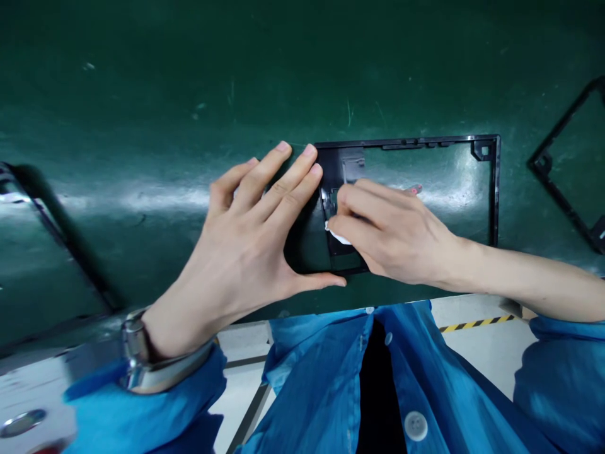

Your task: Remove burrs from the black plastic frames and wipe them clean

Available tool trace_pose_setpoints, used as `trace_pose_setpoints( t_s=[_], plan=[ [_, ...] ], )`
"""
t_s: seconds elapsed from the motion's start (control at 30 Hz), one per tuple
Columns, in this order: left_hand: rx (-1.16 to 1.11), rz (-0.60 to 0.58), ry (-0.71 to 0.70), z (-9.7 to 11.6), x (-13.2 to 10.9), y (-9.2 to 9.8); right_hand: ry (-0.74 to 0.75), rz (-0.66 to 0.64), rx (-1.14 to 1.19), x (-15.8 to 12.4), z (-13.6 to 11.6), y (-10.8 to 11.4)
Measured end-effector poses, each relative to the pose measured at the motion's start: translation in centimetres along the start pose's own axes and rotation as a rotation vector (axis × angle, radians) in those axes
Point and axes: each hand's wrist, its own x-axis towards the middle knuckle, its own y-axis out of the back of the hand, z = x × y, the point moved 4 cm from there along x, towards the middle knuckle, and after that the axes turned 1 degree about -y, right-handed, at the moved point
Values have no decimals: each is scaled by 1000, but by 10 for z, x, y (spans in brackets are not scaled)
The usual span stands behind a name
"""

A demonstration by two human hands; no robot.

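A black rectangular plastic frame (495,189) lies flat on the green work surface in front of me. My left hand (255,233) rests at its left end, fingers stretched out and spread. Those fingertips touch the upper left corner, and the thumb lies along the lower edge. Over the frame's left part, my right hand (392,227) is closed in a pinch on a small white cloth (339,238). The cloth is against the dark panel (340,164) inside the frame. Most of the cloth is hidden by my fingers, as is part of the panel.
Another black frame (562,202) lies tilted at the right edge, partly out of view. At the far left is a further black frame (70,246), also cut off. The green table (283,69) has scratches and glare; its near edge runs just before my body.
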Motion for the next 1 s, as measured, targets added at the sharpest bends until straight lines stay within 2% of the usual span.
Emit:
trace_pose_setpoints(
  t_s=[0.2,0.33,0.57,0.83,1.0],
  plan=[
    [10,-22,2,-1,2,3,134,58,35,-14,-25,6],
    [18,-12,-5,-2,2,1,147,47,55,-21,-33,5],
    [18,-3,2,-8,1,-7,88,4,12,-28,-27,-3],
    [-18,-32,33,-10,3,-8,23,78,-109,-25,-21,-8],
    [-86,-43,33,-15,3,-5,27,99,-98,-24,-25,-4]
  ],
)
